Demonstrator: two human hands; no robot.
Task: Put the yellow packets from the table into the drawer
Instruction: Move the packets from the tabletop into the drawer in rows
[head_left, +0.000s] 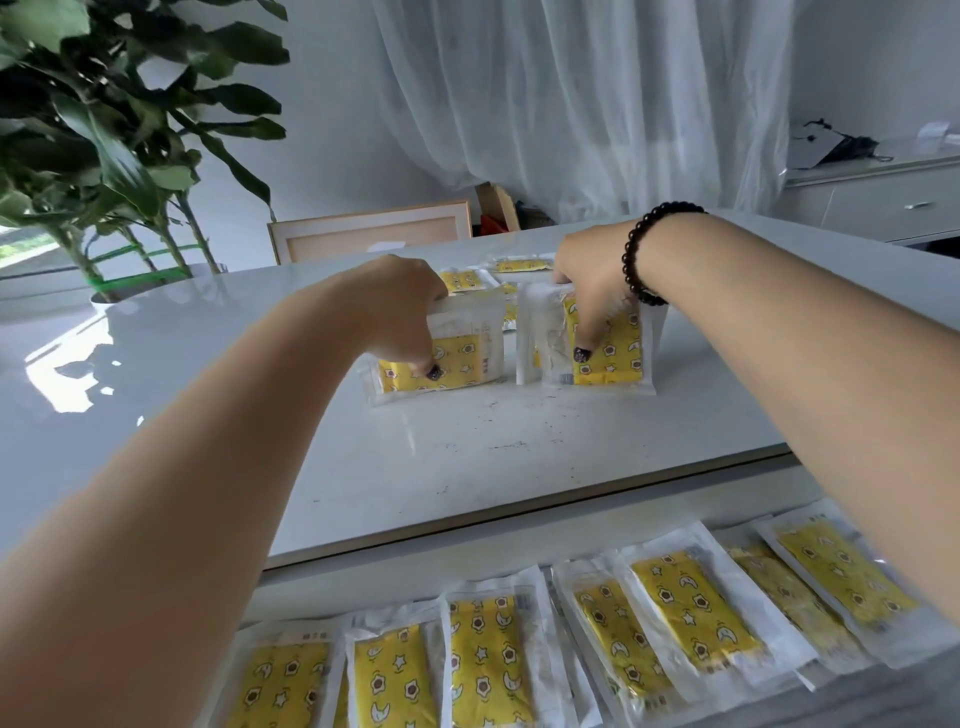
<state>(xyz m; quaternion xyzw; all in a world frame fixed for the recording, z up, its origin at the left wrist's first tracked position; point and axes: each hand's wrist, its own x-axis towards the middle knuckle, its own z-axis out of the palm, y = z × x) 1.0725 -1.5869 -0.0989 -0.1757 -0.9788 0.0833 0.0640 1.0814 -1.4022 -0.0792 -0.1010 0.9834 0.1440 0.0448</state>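
Drawer (363, 577): open at the near edge, under the table lip; a row of yellow packets (488, 660) already lies flat in it, overlapping toward the right.
Table (208, 415): white and glossy, with small dark specks near the middle.
Left hand (400, 306): clamped over the top of a stack (441, 358) stood on edge, thumb pressed on its yellow face.
Right hand (592, 291): gripping a second stack (608, 353) the same way, thumb down the front; a dark bead bracelet (644, 249) on the wrist.
Loose packets (519, 266): a few more lie flat just behind the two stacks.
Handling: likely light and soft, in slick clear sleeves that could slide apart; best squeezed from front and back across the whole stack, near the top, as both hands do.
Print: stars, moons and flower shapes on yellow; small dark text on the white borders is too small to read.
Far side: leafy plant (104, 130) at left, white curtain (571, 104) behind.
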